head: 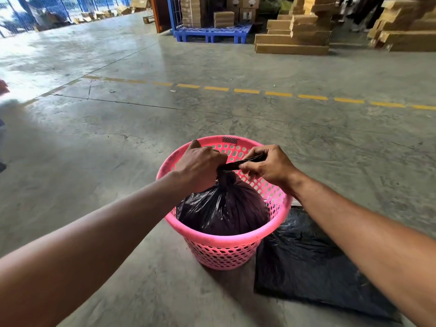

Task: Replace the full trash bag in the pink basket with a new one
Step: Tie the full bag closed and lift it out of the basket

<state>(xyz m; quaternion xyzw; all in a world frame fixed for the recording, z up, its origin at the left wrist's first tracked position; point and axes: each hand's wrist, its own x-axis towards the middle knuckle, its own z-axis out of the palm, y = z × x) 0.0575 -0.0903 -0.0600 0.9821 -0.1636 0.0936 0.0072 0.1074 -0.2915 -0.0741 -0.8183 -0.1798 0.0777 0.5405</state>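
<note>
A pink perforated basket (226,243) stands on the concrete floor in front of me. Inside it sits a full black trash bag (224,208), its top gathered into a twisted neck. My left hand (200,164) is clenched around that neck just above the bag's bulge. My right hand (266,164) pinches the free end of the twisted plastic, which stretches between both hands. A flat, folded black bag (306,267) lies on the floor to the right of the basket, partly under my right forearm.
Bare concrete floor surrounds the basket, with a dashed yellow line (278,93) crossing beyond it. Farther back stand a blue plastic pallet (212,34) with cartons and stacks of flat cardboard boxes (297,36). A blue fence (70,5) is at the far left.
</note>
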